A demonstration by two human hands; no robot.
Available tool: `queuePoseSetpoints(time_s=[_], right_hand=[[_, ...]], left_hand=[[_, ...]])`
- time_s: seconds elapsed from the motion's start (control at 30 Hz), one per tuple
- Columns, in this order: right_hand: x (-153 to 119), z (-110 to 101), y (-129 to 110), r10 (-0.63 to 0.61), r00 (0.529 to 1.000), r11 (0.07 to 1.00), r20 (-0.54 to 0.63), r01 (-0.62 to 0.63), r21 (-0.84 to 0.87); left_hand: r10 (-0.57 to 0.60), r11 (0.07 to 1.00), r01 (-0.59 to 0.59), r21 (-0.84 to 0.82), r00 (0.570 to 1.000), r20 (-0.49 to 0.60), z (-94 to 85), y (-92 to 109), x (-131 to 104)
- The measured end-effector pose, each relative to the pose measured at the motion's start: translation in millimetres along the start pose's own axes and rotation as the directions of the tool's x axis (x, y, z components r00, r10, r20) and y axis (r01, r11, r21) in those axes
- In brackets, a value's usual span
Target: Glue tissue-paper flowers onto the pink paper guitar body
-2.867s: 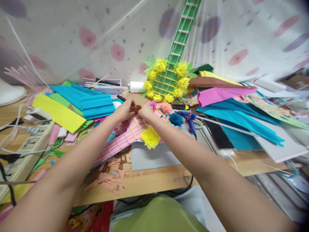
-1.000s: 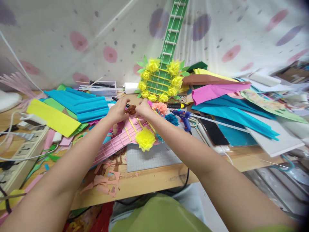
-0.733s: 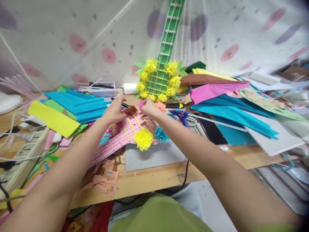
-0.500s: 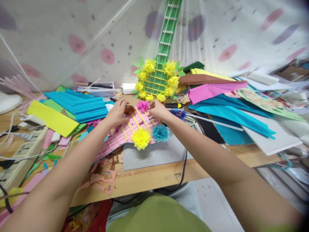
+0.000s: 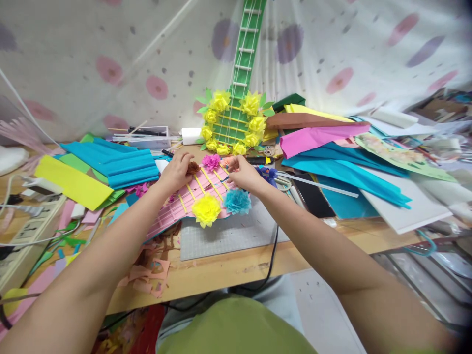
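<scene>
A pink paper guitar with yellow strips lies on a grey cutting mat. My left hand rests at its upper left, fingers curved at a brown paper flower; whether they grip it is unclear. On the right side, my right hand has its fingers bent together beside a peach-coloured flower, mostly hidden by the fingers. Between the hands sits a magenta flower. Nearer to me are a yellow flower and a blue flower.
A green guitar ringed with yellow flowers stands behind. Blue crepe paper and a power strip are at left. To the right lie a glue gun, a phone and stacked coloured paper.
The whole view has shifted slightly, so things appear further left. My right hand has turned and its fingers have lifted a little, showing more of the peach flower. My left hand stays at the brown flower.
</scene>
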State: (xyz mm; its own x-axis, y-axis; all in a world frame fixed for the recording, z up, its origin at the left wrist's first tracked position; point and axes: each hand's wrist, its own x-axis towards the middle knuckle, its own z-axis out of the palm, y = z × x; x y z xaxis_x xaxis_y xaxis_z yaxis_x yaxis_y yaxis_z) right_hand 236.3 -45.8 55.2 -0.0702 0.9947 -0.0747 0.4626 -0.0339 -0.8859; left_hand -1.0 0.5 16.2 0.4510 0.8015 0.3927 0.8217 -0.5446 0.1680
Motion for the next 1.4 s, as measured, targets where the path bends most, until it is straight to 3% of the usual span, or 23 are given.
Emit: queuePoseSetpoints(time_s=[0.13,0.43,0.5,0.67,0.77,0.93,1.03,1.2,1.33,1.4], right_hand=[[-3,-6,5,0.037,0.999,0.999,-0.002,-0.037,-0.009],[-14,-10,1,0.097,0.995,0.994,-0.007,-0.096,0.058],[-16,-12,-1,0.104,0.995,0.991,-0.006,-0.103,0.085],[-17,-18,6,0.064,0.998,0.987,-0.006,-0.063,0.15],[-15,-19,17,0.04,0.999,0.989,-0.017,-0.038,0.142],[-16,-18,29,0.026,0.999,0.991,0.019,-0.028,0.133],[-16,-19,28,0.026,0.999,0.989,0.023,-0.029,0.143],[-14,-20,26,0.004,1.0,0.99,-0.018,-0.001,0.141],[-12,-25,29,-0.013,0.997,0.993,-0.07,0.021,0.113],[-13,-27,31,-0.017,0.995,0.992,-0.094,0.028,0.121]], left_hand=[[0.025,1.0,-0.024,-0.018,0.999,0.023,-8.0,-8,-1],[-0.195,0.968,0.187,-0.166,0.98,-0.036,-14.5,-25,-2],[-0.271,0.951,0.251,-0.18,0.958,-0.093,-19.3,-27,-2],[-0.457,0.882,0.4,-0.248,0.855,-0.247,-27.1,-16,-7],[-0.48,0.863,0.427,-0.27,0.859,-0.178,-26.2,3,-17],[-0.654,0.729,0.645,-0.231,0.755,0.044,-25.9,32,-32],[-0.663,0.707,0.669,-0.229,0.74,0.117,-24.3,38,-32],[-0.66,0.727,0.664,-0.174,0.746,0.091,-20.3,38,-29],[-0.711,0.681,0.704,-0.203,0.702,0.049,-24.0,40,-31],[-0.713,0.684,0.692,-0.23,0.701,-0.011,-26.5,44,-32]])
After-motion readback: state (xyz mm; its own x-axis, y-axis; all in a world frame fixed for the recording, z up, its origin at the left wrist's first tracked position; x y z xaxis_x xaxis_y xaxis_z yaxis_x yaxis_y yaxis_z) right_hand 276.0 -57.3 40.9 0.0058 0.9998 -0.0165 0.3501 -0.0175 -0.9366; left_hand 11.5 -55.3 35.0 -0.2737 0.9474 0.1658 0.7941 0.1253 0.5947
